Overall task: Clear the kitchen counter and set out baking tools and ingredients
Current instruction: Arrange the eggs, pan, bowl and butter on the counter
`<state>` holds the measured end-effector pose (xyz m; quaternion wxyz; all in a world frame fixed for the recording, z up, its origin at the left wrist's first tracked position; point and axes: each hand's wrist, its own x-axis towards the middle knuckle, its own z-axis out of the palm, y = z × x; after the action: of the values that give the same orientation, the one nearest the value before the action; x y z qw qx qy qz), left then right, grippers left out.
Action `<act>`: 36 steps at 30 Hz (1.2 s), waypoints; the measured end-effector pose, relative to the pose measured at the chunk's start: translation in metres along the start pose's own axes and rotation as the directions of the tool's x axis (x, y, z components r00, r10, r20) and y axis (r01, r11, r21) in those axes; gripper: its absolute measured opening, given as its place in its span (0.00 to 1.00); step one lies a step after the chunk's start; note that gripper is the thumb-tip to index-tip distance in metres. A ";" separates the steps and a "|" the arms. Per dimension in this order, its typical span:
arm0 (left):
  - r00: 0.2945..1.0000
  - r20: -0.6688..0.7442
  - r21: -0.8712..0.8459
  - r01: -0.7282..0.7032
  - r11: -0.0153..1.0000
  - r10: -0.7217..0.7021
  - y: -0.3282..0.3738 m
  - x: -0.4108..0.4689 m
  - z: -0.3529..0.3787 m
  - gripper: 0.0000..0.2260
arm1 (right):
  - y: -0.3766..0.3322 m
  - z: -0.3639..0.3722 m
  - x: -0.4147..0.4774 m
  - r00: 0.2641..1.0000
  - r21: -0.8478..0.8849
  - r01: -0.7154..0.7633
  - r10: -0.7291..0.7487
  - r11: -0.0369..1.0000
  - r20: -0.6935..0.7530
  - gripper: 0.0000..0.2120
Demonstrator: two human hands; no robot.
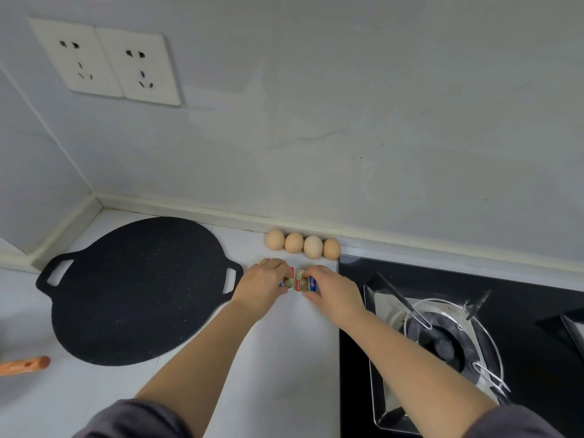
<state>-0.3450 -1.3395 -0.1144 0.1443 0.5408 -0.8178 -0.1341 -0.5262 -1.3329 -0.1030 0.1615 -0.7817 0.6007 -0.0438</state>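
Lengthwise toward eggs point(303, 246) — left hand point(265, 279), right hand point(335, 290) pinch packets point(303, 282).

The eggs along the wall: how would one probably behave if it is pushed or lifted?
The eggs lie loose on the smooth counter, so one would likely roll. They sit close in a row, so neighbours may shift too. The shells are probably fragile; lift gently.

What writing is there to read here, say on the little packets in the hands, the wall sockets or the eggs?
Left packet, pinched by the left hand: red and blue print, too small and blurred to read.
Right packet, pinched by the right hand: the same kind of print, also unreadable.
Sockets, eggs, black pan: no writing shows.
Nothing here can be quoted.
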 end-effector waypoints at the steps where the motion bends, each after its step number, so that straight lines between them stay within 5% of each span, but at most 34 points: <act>1: 1.000 -0.006 -0.006 -0.003 1.000 0.003 0.001 0.001 -0.001 0.10 | 0.000 0.000 0.001 1.000 -0.001 0.000 0.000 1.000 0.001 0.17; 23: 0.999 0.047 0.064 0.011 0.998 -0.014 0.003 0.002 -0.003 0.12 | 0.005 -0.004 -0.005 1.000 -0.058 -0.018 0.018 0.998 -0.005 0.17; 29: 0.997 0.052 0.060 0.045 0.997 -0.048 0.004 -0.001 -0.004 0.19 | 0.005 -0.011 -0.014 1.000 -0.058 -0.007 0.008 0.998 0.019 0.24; 36: 0.989 -0.111 -0.104 0.086 0.991 -0.098 0.012 -0.058 -0.029 0.16 | -0.015 -0.014 -0.054 1.000 -0.016 0.024 -0.023 1.000 0.018 0.21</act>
<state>-0.3222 -1.2830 -0.0889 0.2119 0.5769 -0.7745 -0.1494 -0.5310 -1.2810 -0.0786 0.1600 -0.7904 0.5903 -0.0341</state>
